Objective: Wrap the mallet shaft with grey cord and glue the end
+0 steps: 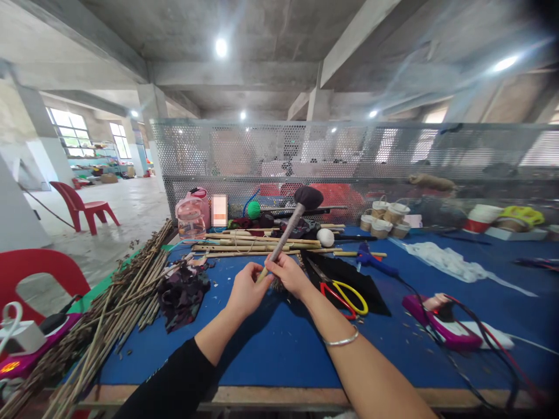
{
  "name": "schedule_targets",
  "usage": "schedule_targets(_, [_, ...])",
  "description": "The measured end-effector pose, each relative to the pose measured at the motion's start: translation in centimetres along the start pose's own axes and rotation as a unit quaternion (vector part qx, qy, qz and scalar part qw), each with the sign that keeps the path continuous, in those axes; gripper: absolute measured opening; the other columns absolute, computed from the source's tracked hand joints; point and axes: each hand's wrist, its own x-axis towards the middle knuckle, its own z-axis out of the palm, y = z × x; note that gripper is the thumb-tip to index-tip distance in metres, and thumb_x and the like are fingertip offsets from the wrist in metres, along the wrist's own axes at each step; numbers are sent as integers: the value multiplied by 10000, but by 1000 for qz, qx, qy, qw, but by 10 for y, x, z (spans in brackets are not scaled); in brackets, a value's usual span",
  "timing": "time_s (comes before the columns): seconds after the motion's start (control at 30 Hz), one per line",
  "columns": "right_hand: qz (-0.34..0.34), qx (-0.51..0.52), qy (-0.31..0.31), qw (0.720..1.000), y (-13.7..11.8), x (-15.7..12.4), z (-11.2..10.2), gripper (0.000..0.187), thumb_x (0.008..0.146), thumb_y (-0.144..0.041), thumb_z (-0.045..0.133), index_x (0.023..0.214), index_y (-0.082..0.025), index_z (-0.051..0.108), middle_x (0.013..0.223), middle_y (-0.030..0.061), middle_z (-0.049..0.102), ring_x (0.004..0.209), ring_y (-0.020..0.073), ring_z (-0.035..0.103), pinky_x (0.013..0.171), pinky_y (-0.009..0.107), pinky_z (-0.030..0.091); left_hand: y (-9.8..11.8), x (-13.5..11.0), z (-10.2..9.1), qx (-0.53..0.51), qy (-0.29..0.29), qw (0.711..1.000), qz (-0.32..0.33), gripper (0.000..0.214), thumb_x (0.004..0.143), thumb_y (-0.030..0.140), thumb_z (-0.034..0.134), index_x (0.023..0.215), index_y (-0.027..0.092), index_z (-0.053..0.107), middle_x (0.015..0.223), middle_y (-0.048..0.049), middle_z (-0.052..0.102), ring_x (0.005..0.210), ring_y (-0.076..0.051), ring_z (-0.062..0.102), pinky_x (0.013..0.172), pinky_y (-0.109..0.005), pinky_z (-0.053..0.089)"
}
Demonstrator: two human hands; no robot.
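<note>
Over the middle of the blue table I hold a stick (289, 233) with a dark, cloth-covered knob (308, 198) at its upper end. Greyish wrapping covers most of the stick, which tilts up and away to the right. My left hand (250, 286) is closed round its bare lower end. Just above, my right hand (288, 274) pinches the wrapped part. Right of my right hand, scissors (349, 297) with red and yellow handles lie on black cloth (375, 297). Dark patterned fabric (184, 294) lies left of my left hand.
Bamboo sticks (244, 244) and a white ball (325, 237) lie behind my hands. A blue glue gun (378, 262) and purple power strip (441, 326) are right, dried stalks (131, 291) left. A perforated metal screen (262, 151) stands at the back; small pots (384, 218) stand before it.
</note>
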Motion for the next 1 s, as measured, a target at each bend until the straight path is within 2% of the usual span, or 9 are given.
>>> schedule_targets(0.1, [9, 5, -1, 1000, -2, 0, -1, 391, 614, -465, 728, 766, -172, 518, 577, -64, 470, 498, 71, 387, 470, 218, 276, 0, 1, 0, -8, 8, 1000, 14, 340, 727, 478, 594, 654, 151, 535, 530, 43, 467, 491, -78, 399, 480, -205, 300])
schedule_targets(0.23, [39, 47, -29, 998, -5, -5, -3, 397, 638, -475, 713, 805, -186, 498, 492, -103, 360, 402, 48, 247, 406, 214, 160, 3, 3, -1, -118, -101, 986, -62, 437, 758, 586, 496, 686, 156, 513, 500, 45, 459, 386, -74, 390, 398, -210, 285])
schedule_targets(0.33, [48, 57, -38, 996, -4, -5, -4, 408, 639, -488, 707, 798, -186, 482, 491, -106, 351, 406, 47, 240, 409, 213, 163, 3, 2, -2, -139, -165, 972, -95, 474, 796, 598, 413, 743, 143, 537, 536, 19, 499, 388, -84, 419, 394, -217, 303])
schedule_targets(0.4, [44, 32, -29, 998, -1, -4, -3, 409, 633, -486, 711, 778, -182, 480, 509, -98, 378, 426, 52, 276, 422, 214, 198, 1, 2, -2, -89, -130, 986, -52, 425, 806, 549, 436, 776, 141, 553, 586, 11, 520, 441, -83, 432, 437, -214, 323])
schedule_targets(0.53, [6, -16, 8, 1000, 3, 1, -2, 415, 604, -476, 731, 761, -170, 499, 609, -58, 484, 531, 76, 403, 494, 223, 300, -3, 2, -3, 37, 4, 999, 40, 280, 721, 425, 614, 742, 153, 554, 601, 37, 507, 532, -80, 416, 507, -202, 312])
schedule_targets(0.63, [2, -8, 10, 1000, 1, 0, -3, 401, 636, -484, 707, 779, -175, 495, 586, -68, 463, 489, 66, 368, 462, 219, 266, -2, 3, -1, 15, -5, 999, 35, 314, 742, 455, 587, 676, 151, 543, 544, 40, 482, 505, -81, 404, 488, -204, 301])
schedule_targets(0.8, [36, 29, -31, 998, -3, -4, -5, 385, 671, -477, 684, 821, -189, 477, 499, -109, 351, 390, 44, 223, 397, 219, 137, 2, 2, 2, -115, -94, 987, -66, 416, 766, 577, 488, 702, 168, 520, 499, 41, 482, 417, -102, 462, 418, -215, 331])
schedule_targets(0.9, [20, 21, -25, 999, 0, -2, -3, 379, 652, -461, 704, 779, -181, 483, 542, -84, 410, 435, 53, 306, 422, 214, 207, 2, 1, 1, -111, -104, 986, -62, 409, 759, 565, 506, 724, 159, 544, 532, 30, 510, 433, -98, 470, 427, -215, 332])
schedule_targets(1.0, [-8, -11, 3, 1000, 2, 1, -2, 377, 622, -446, 728, 766, -170, 516, 627, -46, 493, 552, 84, 425, 513, 224, 319, 0, 1, -1, -39, -49, 998, -13, 325, 707, 462, 620, 736, 141, 584, 572, 24, 535, 484, -81, 441, 464, -206, 316])
